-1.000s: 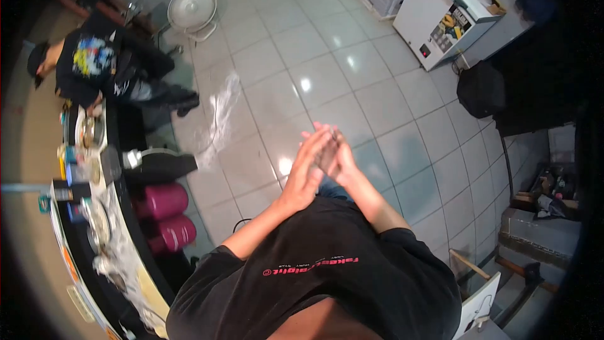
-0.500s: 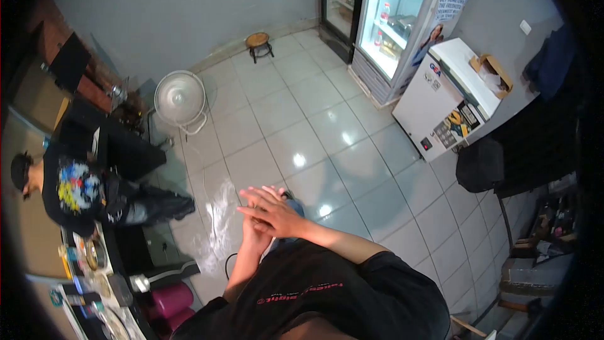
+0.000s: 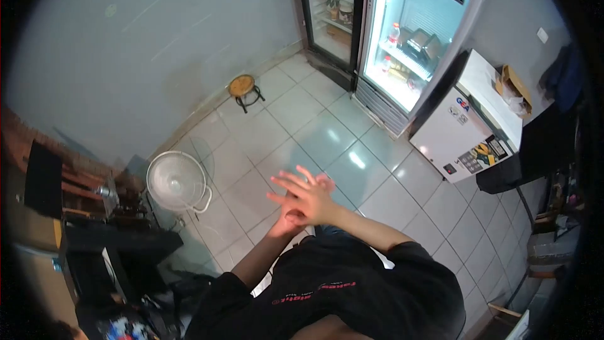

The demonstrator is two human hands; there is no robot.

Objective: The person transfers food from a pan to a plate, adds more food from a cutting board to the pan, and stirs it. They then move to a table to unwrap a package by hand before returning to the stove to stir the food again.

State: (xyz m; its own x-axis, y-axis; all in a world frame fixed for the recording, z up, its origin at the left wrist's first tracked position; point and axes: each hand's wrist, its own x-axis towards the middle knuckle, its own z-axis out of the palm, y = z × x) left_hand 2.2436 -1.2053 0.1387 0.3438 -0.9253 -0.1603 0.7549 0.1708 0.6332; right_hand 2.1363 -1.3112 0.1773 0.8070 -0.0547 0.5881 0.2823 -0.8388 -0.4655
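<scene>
My right hand (image 3: 309, 199) lies across my left hand in front of my chest, its fingers spread apart. Beneath it, my left hand (image 3: 290, 219) is partly covered; pinkish fingertips show beyond the right hand and look stretched out. The two palms touch or nearly touch, and I see no object between them. Both hands are above the tiled floor (image 3: 277, 127), close to my black shirt (image 3: 352, 283).
A round wooden-topped stool (image 3: 242, 85) stands by the wall. At left is a large metal basin (image 3: 176, 181). A lit display fridge (image 3: 409, 44), a dark-framed fridge (image 3: 330, 19) and a white chest freezer (image 3: 459, 119) stand ahead and right. A co-worker's printed shirt (image 3: 123, 328) shows at lower left.
My view has turned left and up, so the co-worker slides to the lower-left edge and the fridges show more fully. My hands stay together, now further right and slightly higher in view.
</scene>
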